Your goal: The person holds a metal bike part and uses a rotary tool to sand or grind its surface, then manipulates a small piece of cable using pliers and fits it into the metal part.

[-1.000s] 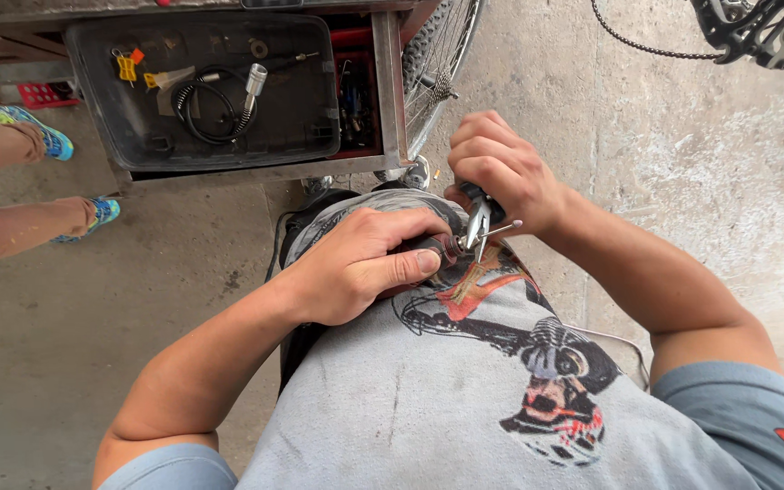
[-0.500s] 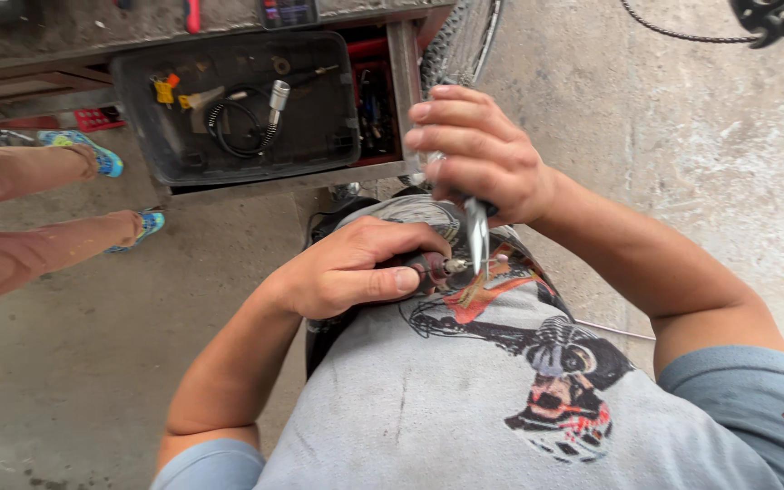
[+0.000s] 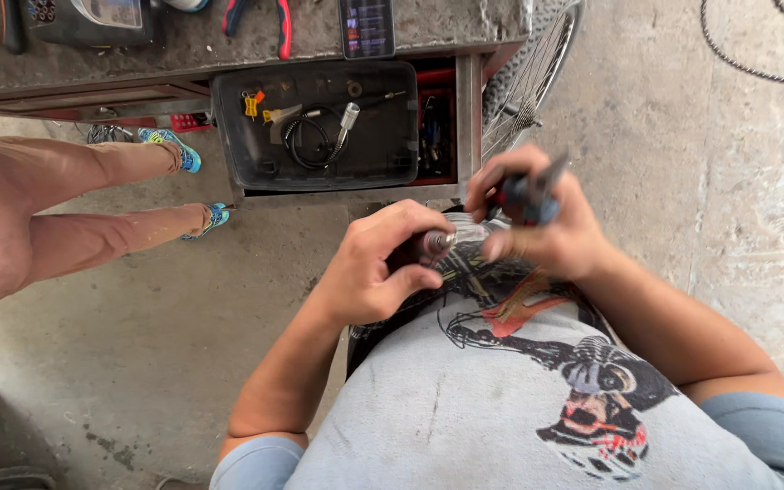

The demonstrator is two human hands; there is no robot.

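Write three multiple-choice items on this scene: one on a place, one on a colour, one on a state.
1. Where does the black tray sit?
A. under the bench top
B. on the person's lap
C. on the bicycle wheel

2. What colour are the handles of the pliers on the bench?
A. yellow
B. red
C. white

3. How is the right hand?
A. flat and empty
B. closed on a dark-handled tool
C. resting on the floor

Answers: 1 A, the tray sits below the bench top; 2 B, red grips show; 3 B, fingers wrap the handle.
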